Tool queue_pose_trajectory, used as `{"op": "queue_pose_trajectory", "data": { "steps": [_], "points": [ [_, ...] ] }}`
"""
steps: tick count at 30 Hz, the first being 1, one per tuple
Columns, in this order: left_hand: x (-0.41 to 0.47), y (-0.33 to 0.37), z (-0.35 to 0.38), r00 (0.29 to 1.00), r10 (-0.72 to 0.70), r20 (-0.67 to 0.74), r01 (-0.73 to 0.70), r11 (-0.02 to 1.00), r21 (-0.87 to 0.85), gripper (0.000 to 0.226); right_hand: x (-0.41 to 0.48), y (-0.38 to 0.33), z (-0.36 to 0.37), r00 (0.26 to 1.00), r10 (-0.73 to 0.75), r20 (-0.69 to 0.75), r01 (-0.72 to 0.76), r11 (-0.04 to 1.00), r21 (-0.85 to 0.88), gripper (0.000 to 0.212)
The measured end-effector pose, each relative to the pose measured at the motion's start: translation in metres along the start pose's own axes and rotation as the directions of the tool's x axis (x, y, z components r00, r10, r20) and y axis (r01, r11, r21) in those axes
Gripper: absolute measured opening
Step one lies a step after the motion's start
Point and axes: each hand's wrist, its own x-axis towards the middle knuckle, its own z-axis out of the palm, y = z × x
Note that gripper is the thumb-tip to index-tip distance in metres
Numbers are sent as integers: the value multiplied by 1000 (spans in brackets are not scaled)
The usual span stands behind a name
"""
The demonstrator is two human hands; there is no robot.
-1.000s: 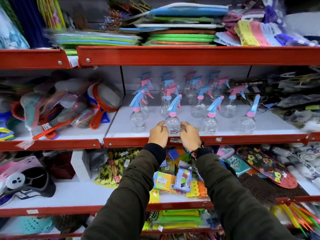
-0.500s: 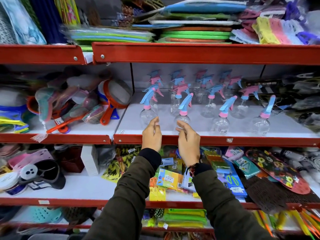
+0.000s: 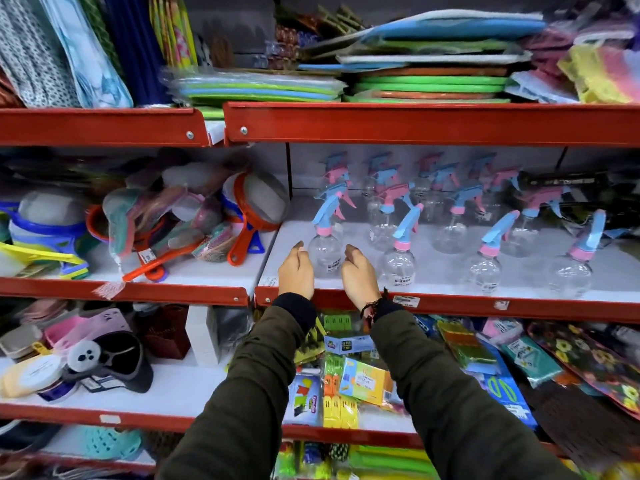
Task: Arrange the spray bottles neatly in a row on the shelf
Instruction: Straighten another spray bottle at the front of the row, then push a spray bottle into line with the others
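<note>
Several clear spray bottles with blue and pink trigger heads stand on the white shelf with its red front edge. In the front row are the leftmost bottle, a second bottle, a third and one further right. More bottles stand less evenly behind them. My left hand and my right hand curve around either side of the leftmost bottle, a small gap showing on each side. Neither hand holds anything.
Orange-handled strainers and plastic ware crowd the shelf section to the left. Stacked coloured mats fill the shelf above. Packets of pegs and clips lie on the shelf below, under my forearms. Dark packaged items sit at the back right.
Both hands let go of the second front bottle and moved left. They now flank the leftmost front bottle. The camera view has shifted left too.
</note>
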Motion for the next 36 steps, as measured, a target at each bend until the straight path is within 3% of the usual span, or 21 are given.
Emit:
{"op": "queue_pose_trajectory", "data": {
  "steps": [4, 13, 21, 25, 27, 31, 36],
  "points": [
    [13, 0, 3, 998, -22, 61, 20, 999, 34, 40, 7, -2, 4, 1000, -3, 31, 5, 998, -58, 53],
    [1, -2, -13, 999, -14, 31, 14, 1000, 3, 48, -9, 5, 7, 999, -51, 2, 51, 997, -53, 41],
    [-14, 2, -21, 1000, -5, 25, 5, 1000, 7, 60, -24, 7, 3, 997, -58, -56, 50, 990, -133, 41],
    [-18, 5, -22, 998, 10, 56, -12, 999, 40, 49, -29, 8, -1, 996, -62, -70, 50, 987, -152, 41],
    [-21, 4, -21, 1000, 7, 21, -8, 999, 46, 46, -30, 7, -1, 994, -65, -93, 48, 984, -172, 45],
    [-32, 4, -23, 983, 50, -176, -28, 992, 122, 48, -29, 4, 0, 997, -57, -57, 44, 978, -205, 51],
    [-42, 8, -16, 984, 88, -157, -63, 985, 161, 50, -33, 3, 2, 998, -59, -33, 51, 977, -208, 44]
  ]
}}
